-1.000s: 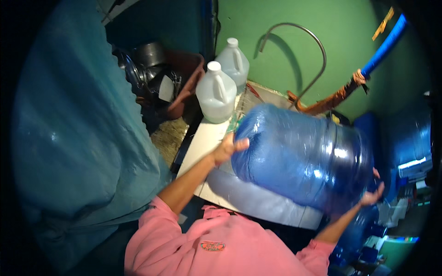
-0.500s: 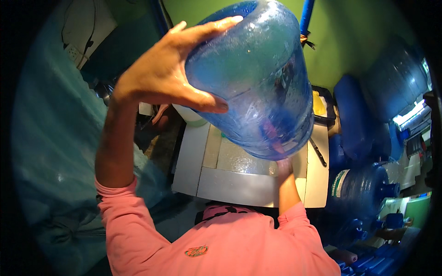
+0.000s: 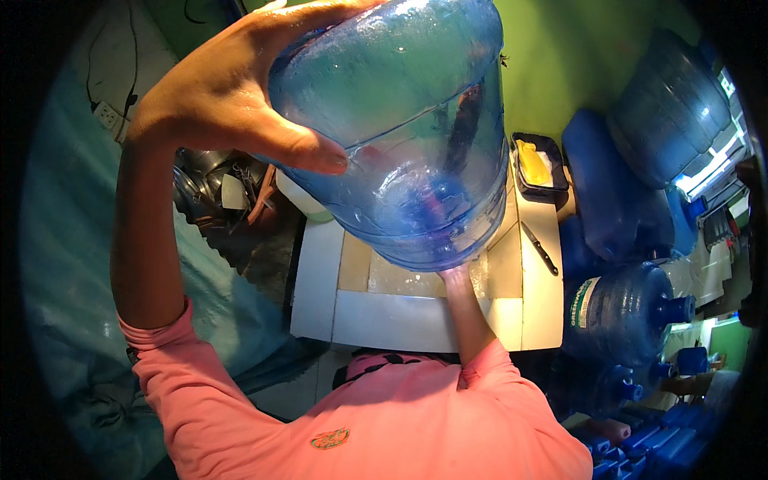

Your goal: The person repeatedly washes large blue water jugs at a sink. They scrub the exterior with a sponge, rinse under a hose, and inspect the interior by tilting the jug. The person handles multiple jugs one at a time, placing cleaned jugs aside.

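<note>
Above the white-tiled counter with a sunken middle (image 3: 384, 320), the large translucent blue plastic water jug (image 3: 376, 104) has been swung from lying sideways a second ago to a steep tilt; its broad end is now raised. That end is gripped by the left hand (image 3: 232, 96), thumb spread wide from the fingers. The right hand (image 3: 455, 276) has been brought under the lower end; whether it is closed cannot be told. The jug's weight, it is judged, must now be steadied from both ends.
</note>
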The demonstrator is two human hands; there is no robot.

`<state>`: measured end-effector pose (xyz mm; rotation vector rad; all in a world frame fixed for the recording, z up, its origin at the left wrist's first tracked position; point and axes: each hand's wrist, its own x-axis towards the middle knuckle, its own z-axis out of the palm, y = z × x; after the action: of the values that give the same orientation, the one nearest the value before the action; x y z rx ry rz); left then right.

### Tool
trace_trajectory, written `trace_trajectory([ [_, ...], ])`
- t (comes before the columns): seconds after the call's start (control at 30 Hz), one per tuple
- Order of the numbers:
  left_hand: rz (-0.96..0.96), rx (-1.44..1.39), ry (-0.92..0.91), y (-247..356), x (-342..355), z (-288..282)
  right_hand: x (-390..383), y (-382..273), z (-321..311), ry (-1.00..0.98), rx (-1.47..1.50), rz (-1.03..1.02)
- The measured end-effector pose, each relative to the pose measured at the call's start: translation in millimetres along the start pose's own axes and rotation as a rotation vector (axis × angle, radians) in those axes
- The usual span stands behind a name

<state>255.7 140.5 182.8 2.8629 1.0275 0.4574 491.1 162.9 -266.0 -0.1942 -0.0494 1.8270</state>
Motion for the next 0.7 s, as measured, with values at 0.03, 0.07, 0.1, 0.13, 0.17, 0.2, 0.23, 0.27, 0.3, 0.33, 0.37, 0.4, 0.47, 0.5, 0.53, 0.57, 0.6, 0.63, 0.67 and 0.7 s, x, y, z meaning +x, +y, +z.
trace_trajectory([
  [0.03, -0.012, -0.022, -0.005, -1.1, 0.3, -0.9, 1.1, 1.6, -1.5, -0.001, 0.000, 0.005],
  [0.07, -0.024, -0.042, -0.010, -2.2, 0.1, -1.8, 1.6, 3.3, -2.8, 0.000, 0.002, 0.007],
  [0.1, -0.002, -0.040, -0.012, -3.6, -0.3, -3.0, 2.4, 4.8, -3.6, 0.000, 0.001, 0.012],
  [0.13, 0.019, -0.039, -0.015, -4.7, -0.9, -3.9, 2.8, 6.7, -4.2, 0.001, -0.001, 0.012],
  [0.17, 0.041, -0.037, -0.017, -5.5, -1.5, -4.8, 3.3, 8.1, -4.4, 0.002, 0.002, 0.015],
  [0.2, 0.030, -0.037, -0.022, -6.0, -1.0, -5.2, 3.6, 9.8, -4.6, 0.002, 0.001, 0.018],
  [0.23, 0.019, -0.038, -0.026, -5.6, -0.5, -5.3, 3.9, 11.0, -4.3, -0.013, -0.016, 0.018],
  [0.27, 0.009, -0.038, -0.031, -4.6, 1.4, -5.3, 4.1, 12.4, -4.3, 0.005, -0.001, 0.012],
  [0.3, 0.039, -0.059, -0.029, -3.2, 4.8, -4.6, 4.2, 13.3, -4.1, 0.002, 0.001, 0.009],
  [0.33, 0.069, -0.080, -0.028, -0.9, 8.4, -4.5, 4.1, 14.2, -4.2, 0.033, -0.011, 0.009],
  [0.37, 0.099, -0.101, -0.025, 2.0, 13.8, -4.3, 4.2, 14.8, -4.3, 0.013, -0.018, -0.003],
  [0.4, 0.143, -0.186, -0.076, 5.4, 17.9, -4.8, 3.9, 15.2, -4.5, 0.027, -0.039, -0.012],
  [0.47, 0.188, -0.304, -0.154, 12.7, 27.0, -8.1, 3.2, 15.8, -5.2, 0.048, -0.054, -0.010],
  [0.5, 0.188, -0.337, -0.182, 17.1, 28.9, -10.5, 2.8, 16.2, -5.5, 0.055, -0.046, 0.000],
  [0.53, 0.145, -0.318, -0.189, 20.7, 27.2, -13.3, 2.1, 16.3, -5.4, 0.063, -0.037, 0.010],
  [0.57, 0.116, -0.304, -0.194, 22.8, 26.9, -14.8, 1.3, 16.5, -5.1, 0.050, -0.031, 0.014],
  [0.6, 0.087, -0.290, -0.199, 24.2, 22.8, -16.6, 0.4, 16.7, -4.8, 0.037, -0.026, 0.018],
  [0.63, 0.071, -0.280, -0.202, 22.5, 21.7, -16.4, -0.6, 16.8, -4.2, 0.087, -0.028, 0.020],
  [0.67, 0.070, -0.240, -0.180, 20.2, 18.5, -16.0, -1.4, 17.3, -3.9, 0.037, -0.022, 0.024],
  [0.7, 0.068, -0.199, -0.157, 16.5, 16.4, -14.4, -2.4, 17.3, -3.2, 0.051, -0.023, 0.025],
])
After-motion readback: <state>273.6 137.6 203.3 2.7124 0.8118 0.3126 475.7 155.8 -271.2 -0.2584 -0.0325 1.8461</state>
